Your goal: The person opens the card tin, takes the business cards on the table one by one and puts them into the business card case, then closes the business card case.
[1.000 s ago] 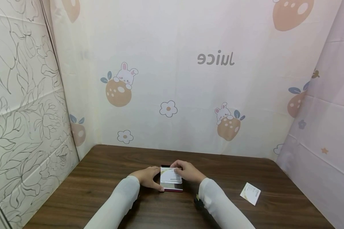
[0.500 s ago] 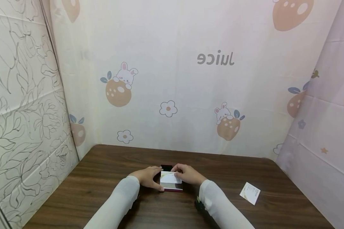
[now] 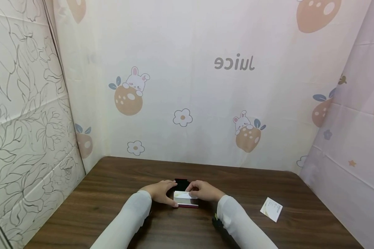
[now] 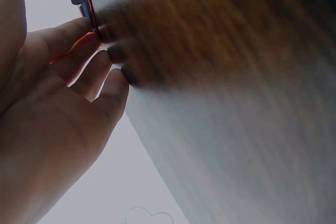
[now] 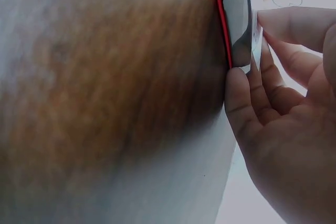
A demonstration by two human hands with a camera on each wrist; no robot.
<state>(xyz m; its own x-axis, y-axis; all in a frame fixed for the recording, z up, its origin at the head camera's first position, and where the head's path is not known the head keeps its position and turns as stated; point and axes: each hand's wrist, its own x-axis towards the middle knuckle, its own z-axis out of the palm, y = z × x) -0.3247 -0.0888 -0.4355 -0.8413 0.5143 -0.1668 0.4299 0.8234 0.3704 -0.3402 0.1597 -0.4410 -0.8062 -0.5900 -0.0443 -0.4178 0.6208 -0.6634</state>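
A red-edged business card case (image 3: 182, 183) with a metal front lies on the table, its dark lid section folded back at the far side. My left hand (image 3: 160, 192) steadies it from the left, the thumb at its near corner and the fingers at its far left. My right hand (image 3: 206, 190) pinches a white business card (image 3: 181, 194) between thumb and fingers, and the card overlaps the case's near part. In the right wrist view the case's red and silver side (image 5: 239, 30) is right at the fingertips. The left wrist view shows only the case's red edge (image 4: 89, 3).
Another white business card (image 3: 271, 209) lies by itself on the wooden table (image 3: 118, 214), to the right of my right sleeve (image 3: 240, 221). Printed curtains (image 3: 187, 86) stand behind the table and along both sides.
My right hand has drawn the card toward me over the case, exposing more of the dark far section. The left hand has kept its place.
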